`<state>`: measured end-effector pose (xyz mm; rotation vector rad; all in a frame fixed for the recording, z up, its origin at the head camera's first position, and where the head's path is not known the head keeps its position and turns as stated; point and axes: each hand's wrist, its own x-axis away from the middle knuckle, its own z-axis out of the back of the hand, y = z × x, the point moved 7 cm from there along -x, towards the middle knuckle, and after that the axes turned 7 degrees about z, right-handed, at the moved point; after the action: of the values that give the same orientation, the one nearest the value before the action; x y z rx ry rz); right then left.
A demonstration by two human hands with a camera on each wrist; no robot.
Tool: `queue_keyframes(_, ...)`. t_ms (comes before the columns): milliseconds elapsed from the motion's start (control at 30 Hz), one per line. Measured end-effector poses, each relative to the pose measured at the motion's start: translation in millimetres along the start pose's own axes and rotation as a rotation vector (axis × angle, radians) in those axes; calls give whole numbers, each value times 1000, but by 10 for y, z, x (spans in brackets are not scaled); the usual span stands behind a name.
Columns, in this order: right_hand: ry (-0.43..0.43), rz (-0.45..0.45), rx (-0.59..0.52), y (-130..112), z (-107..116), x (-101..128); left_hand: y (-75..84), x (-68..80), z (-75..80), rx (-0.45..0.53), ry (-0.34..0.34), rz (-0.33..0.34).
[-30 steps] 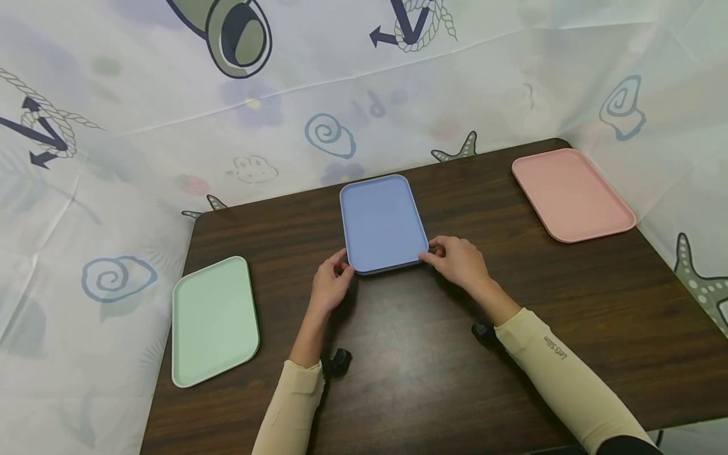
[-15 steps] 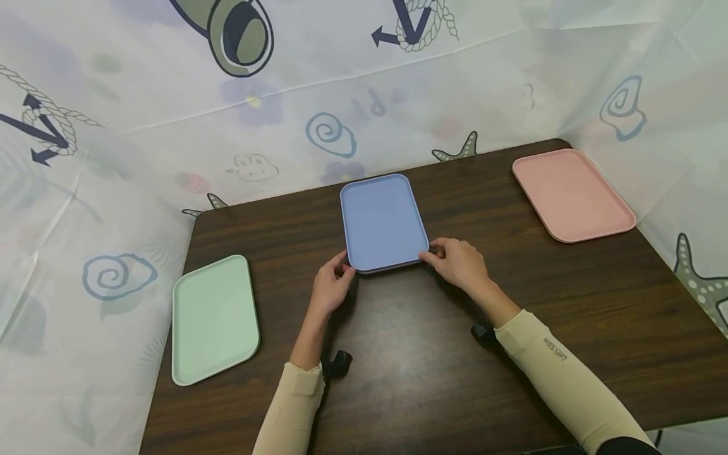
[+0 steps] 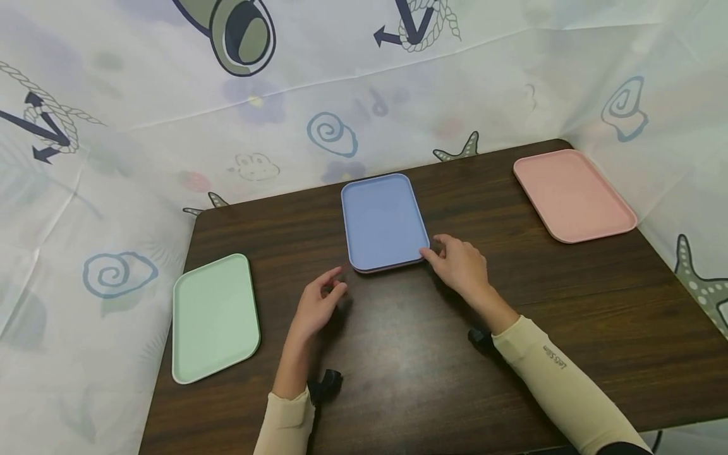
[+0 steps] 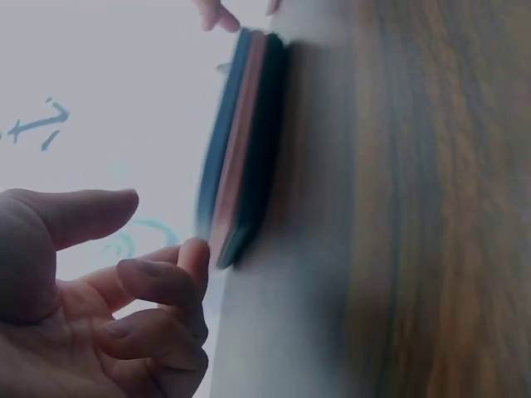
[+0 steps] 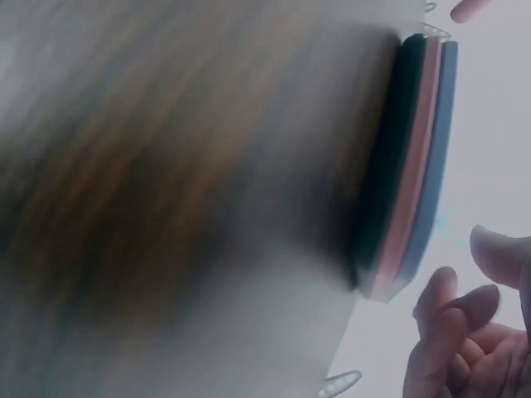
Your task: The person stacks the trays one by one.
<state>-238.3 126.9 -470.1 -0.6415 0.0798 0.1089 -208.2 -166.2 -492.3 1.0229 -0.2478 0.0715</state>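
Observation:
A blue tray [image 3: 385, 221] lies at the middle back of the table, on top of a stack. Under it the wrist views show the edges of a pink tray [image 4: 238, 149] and a dark green tray [image 5: 388, 166]. My left hand [image 3: 314, 306] is off the stack's near left corner, thumb and fingers parted, holding nothing. By the near right corner is my right hand [image 3: 462, 268], its thumb tip overlapping the blue rim in the head view. The right wrist view shows its loosely bent fingers apart from the stack.
A light green tray [image 3: 216, 319] lies at the table's left edge. Another pink tray [image 3: 574, 196] is at the back right corner. The dark wooden table [image 3: 387, 379] meets a printed cloth [image 3: 398, 114] behind and at both sides.
My left hand has let go of the stack's corner and drawn back toward the near left. The right hand's fingers have loosened at its corner. The trays stay in place.

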Motion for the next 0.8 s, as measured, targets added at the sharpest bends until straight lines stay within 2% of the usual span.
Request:
queue_keyframes(100, 36, 43, -24, -143, 11, 24, -93, 161, 115, 43, -6, 31)
queue_keyframes(200, 4, 105, -82, -351, -61, 67, -216, 322, 240, 89, 7, 71)
queue_keyframes(367, -128, 178, -160, -730, -316, 164, -422, 591, 448, 132, 65, 142)
queue_keyframes(533, -237, 232, -182, -1013, -606, 246, -605, 870, 598, 127, 127, 205)
queue_keyframes(800, -422, 283, -285, -1285, -1082, 288, -727, 1139, 738, 187, 266, 233)
